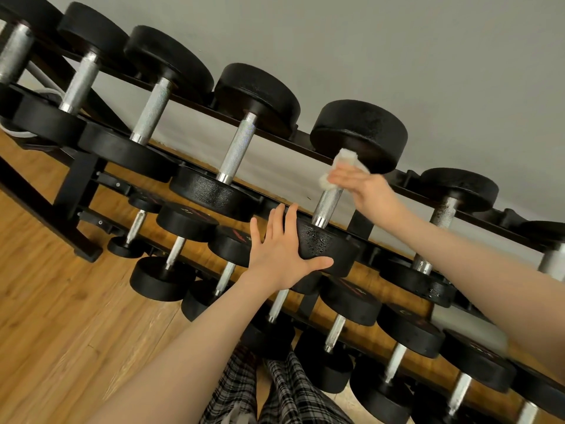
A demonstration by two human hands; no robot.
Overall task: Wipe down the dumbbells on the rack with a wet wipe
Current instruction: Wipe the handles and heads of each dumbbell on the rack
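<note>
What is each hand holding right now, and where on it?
The right hand grips the wet wipe, wrapped round the top of the dumbbell's handle. The left hand holds nothing; it rests open against the dumbbell's near head.

Dumbbells (235,148) lie side by side on the rack (81,175), against the wall (397,56).

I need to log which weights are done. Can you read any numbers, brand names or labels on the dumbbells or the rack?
None can be read.
Lower-tier dumbbell heads: red and pale markings on the end faces, too blurred and tilted to read.
Top-tier dumbbell being wiped with the wet wipe: no visible text.
Rack: no label visible.
</note>
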